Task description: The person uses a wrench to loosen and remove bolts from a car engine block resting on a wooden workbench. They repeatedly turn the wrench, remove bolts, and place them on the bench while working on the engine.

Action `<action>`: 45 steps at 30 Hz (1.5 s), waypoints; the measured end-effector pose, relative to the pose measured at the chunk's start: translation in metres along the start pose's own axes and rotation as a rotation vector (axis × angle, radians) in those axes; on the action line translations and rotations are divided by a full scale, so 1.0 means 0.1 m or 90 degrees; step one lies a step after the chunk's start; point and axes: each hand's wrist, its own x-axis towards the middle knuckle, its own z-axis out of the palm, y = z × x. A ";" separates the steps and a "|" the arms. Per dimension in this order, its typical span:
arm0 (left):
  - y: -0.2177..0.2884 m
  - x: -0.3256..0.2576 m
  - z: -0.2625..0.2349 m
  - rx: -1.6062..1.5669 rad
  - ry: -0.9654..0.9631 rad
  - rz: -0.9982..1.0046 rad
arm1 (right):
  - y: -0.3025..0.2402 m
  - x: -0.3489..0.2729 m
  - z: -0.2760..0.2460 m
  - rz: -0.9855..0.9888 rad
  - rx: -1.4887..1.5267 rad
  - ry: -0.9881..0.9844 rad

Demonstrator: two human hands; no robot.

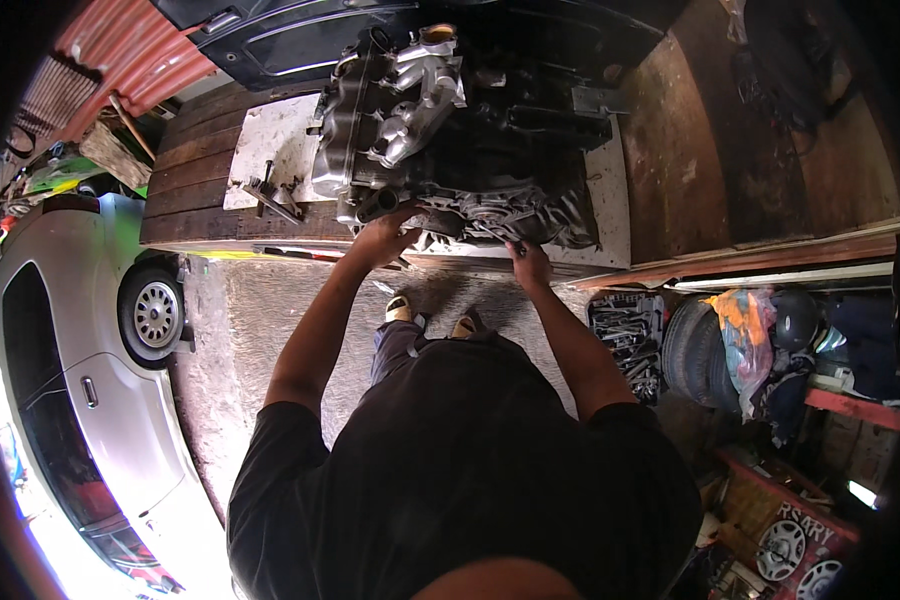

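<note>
A car engine [490, 160] lies on the workbench, with a silver valve cover [342, 140] and a cast intake manifold [422, 105] at its left and dark, greasy parts at its right. My left hand [382, 240] grips the engine's near edge, below a dark hose-like stub [377, 205]; some of its fingertips are hidden among the parts. Farther right, my right hand [530, 264] is closed at the same near side, beside the ribbed front parts. A slim, shiny metal piece shows at its fingertips, too small to name.
Loose metal parts [275, 195] lie on a white board [265, 150] on the wooden bench [185, 185]. A silver car [110, 370] stands at left. At right are an open tool case [625, 335], tyres [692, 350] and a plastic bag [748, 345].
</note>
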 end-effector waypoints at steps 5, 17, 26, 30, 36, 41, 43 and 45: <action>-0.04 0.01 0.01 0.006 0.002 0.010 | -0.11 -0.04 -0.22 -0.038 -0.100 0.017; 0.01 0.08 -0.05 0.000 -0.020 -0.019 | -0.26 0.11 -0.47 -0.151 -0.268 0.052; -0.07 0.05 0.00 0.038 0.035 0.006 | -0.37 0.08 -0.60 -0.190 -0.265 -0.026; 0.12 0.07 -0.09 -0.005 -0.023 -0.059 | -0.34 0.11 -0.61 -0.247 -0.283 -0.055; -0.03 0.06 0.01 0.013 0.044 -0.001 | -0.42 0.18 -0.70 -0.282 -0.306 -0.040; -0.09 0.10 0.03 0.017 0.037 -0.024 | -0.30 0.18 -0.58 -0.277 -0.299 0.004; 0.02 0.09 0.00 0.012 0.022 -0.044 | -0.25 0.16 -0.51 -0.277 -0.293 0.031; 0.12 0.08 -0.05 0.006 0.002 -0.078 | -0.23 0.13 -0.44 -0.270 -0.273 0.043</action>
